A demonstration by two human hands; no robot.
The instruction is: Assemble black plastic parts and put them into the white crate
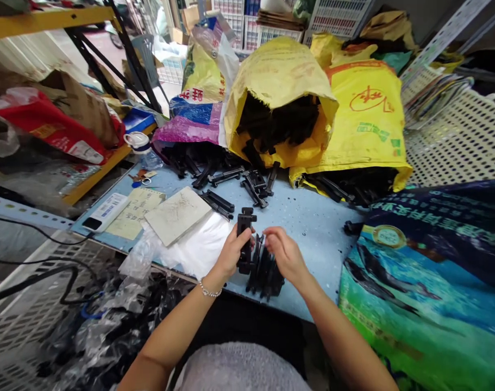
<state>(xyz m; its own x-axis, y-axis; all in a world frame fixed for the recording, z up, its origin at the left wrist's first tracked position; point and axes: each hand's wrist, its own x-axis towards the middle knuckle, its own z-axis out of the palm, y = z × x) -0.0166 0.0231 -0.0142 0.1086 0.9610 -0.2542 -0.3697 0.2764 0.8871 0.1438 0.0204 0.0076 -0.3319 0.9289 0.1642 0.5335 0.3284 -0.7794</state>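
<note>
My left hand [231, 251] is closed around a black plastic part [244, 239], a long bar with wider ends, held upright over the table's front edge. Just to its right, a row of similar black parts [267, 277] stands on the blue table [312, 239]. Above that row is my right hand [286, 252], its fingers bent and drawn together close to the tops of the parts. Whatever its fingertips may pinch is too small to make out. More loose black parts [255, 187] lie scattered farther back.
Yellow sacks [280, 70] spill black parts at the back. A cardboard piece [177, 214] lies on white plastic bags [198, 244] at left, near a phone [105, 212] and a handwritten note [137, 212]. A blue-green sack [426, 282] borders the right side.
</note>
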